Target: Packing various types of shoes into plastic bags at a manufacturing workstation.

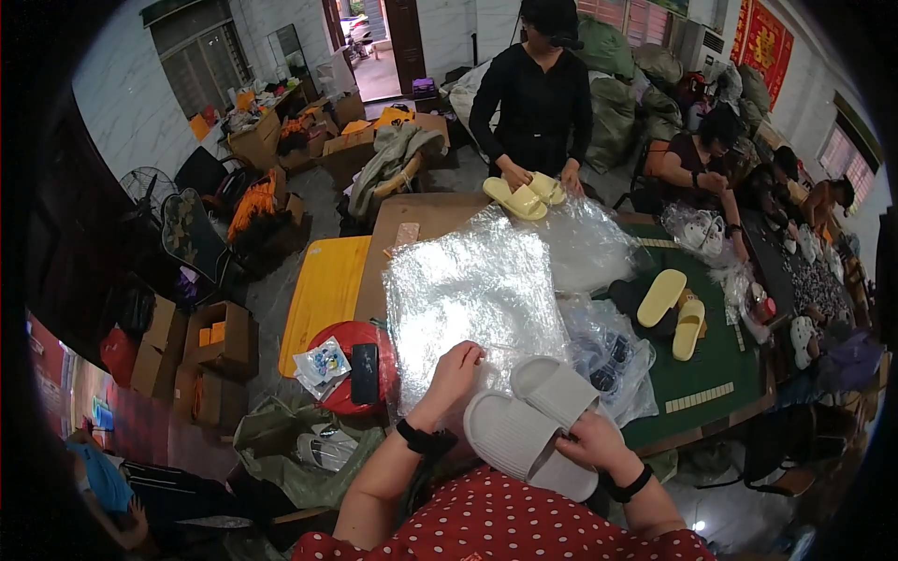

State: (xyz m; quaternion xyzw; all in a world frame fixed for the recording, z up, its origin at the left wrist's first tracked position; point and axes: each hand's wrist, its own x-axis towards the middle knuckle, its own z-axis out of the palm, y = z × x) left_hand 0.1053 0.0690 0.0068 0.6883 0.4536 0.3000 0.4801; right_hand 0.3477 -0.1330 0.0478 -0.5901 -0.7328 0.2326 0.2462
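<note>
My right hand (596, 441) grips a pair of light grey slide slippers (510, 432), held together with their ribbed straps and soles showing, just above the near edge of the table. To the left, my left hand (456, 372) is closed, its fingertips pinching the edge of a clear plastic bag (477, 280) from the flat, shiny stack on the table. More crumpled clear bags (608, 351) lie right of the stack, with something dark inside. Beyond them, a yellow slipper (661, 297) and another yellow slipper (689, 329) rest on the green tabletop (678, 383).
Across the table a person in black (533, 103) handles yellow slippers (526, 196). A red round stool (351, 337) carries a phone (364, 372) and a small packet. A sack (281, 449) with shoes stands at lower left. Other people sit working at right.
</note>
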